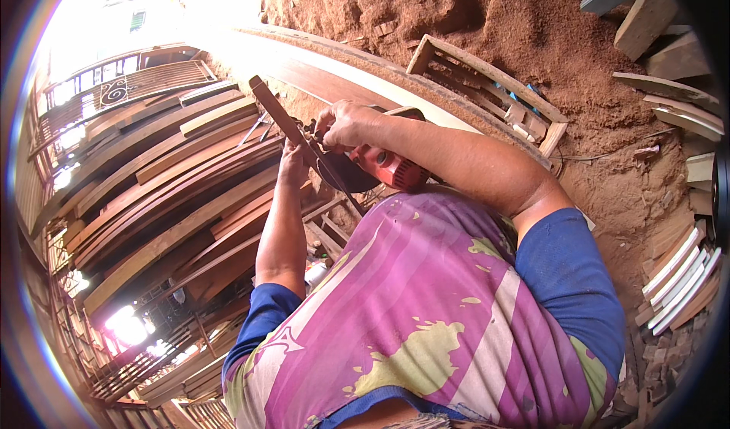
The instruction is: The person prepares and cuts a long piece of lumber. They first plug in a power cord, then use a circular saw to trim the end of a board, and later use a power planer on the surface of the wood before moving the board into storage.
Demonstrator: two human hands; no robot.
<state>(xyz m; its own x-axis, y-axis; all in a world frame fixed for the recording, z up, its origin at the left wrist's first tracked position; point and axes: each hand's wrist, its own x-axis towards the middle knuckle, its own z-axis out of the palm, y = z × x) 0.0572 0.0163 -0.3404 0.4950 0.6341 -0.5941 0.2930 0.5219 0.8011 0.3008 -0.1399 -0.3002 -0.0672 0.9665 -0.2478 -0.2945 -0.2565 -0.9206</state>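
Your pink-and-blue shirt (426,307) is filling the lower view; above it your right hand (346,125) is wrapping closed around the red angle grinder (384,167), just right of the narrow wooden strip (285,121). Your left hand (293,159) is pinching that strip from below. The strip's long axis is running up-left, away from both hands, toward the stacked planks (167,170); the grinder disc is meeting it beside your left fingers.

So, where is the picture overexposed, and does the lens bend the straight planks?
Head view: the top left corner is blown out to white by daylight, and glare spots sit at the lower left; the stacked planks curve toward the rim; the hands and the red power tool stay fairly sharp.
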